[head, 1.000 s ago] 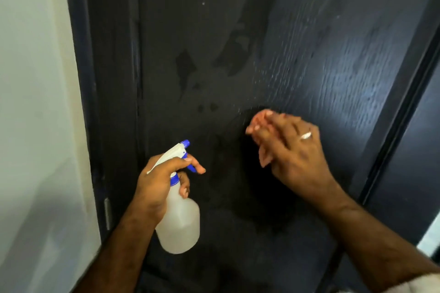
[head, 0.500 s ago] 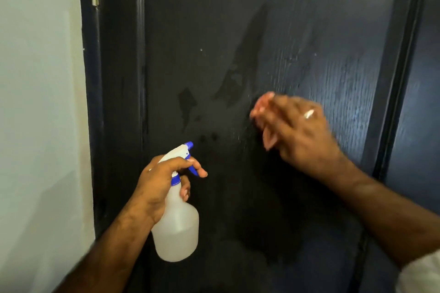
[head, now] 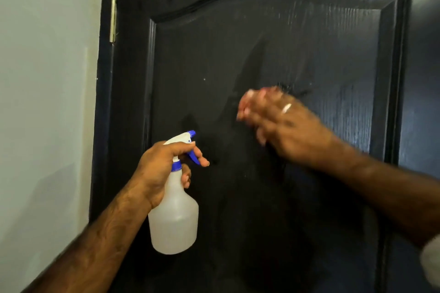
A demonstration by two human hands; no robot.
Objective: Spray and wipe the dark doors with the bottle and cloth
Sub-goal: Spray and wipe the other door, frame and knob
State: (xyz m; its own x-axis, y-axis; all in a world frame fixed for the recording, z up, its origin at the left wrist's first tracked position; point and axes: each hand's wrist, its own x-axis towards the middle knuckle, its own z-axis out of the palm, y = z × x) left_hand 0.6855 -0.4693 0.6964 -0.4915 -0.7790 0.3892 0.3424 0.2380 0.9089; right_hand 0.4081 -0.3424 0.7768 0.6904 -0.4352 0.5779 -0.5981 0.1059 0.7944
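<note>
The dark panelled door fills the view, with wet streaks and patches on its raised panel. My left hand grips the neck of a translucent white spray bottle, forefinger on its blue trigger, nozzle towards the door. My right hand, blurred by motion, presses with straight fingers against the panel at mid height. A dark frayed edge of what looks like the cloth shows just beyond its fingers; the rest is hidden under the hand.
A pale wall runs along the left, next to the door frame with a brass hinge. Another dark surface adjoins the door on the right.
My right hand has slid up and to the right across the panel. The view has risen, showing the panel's arched top. The bottle stays in my left hand.
</note>
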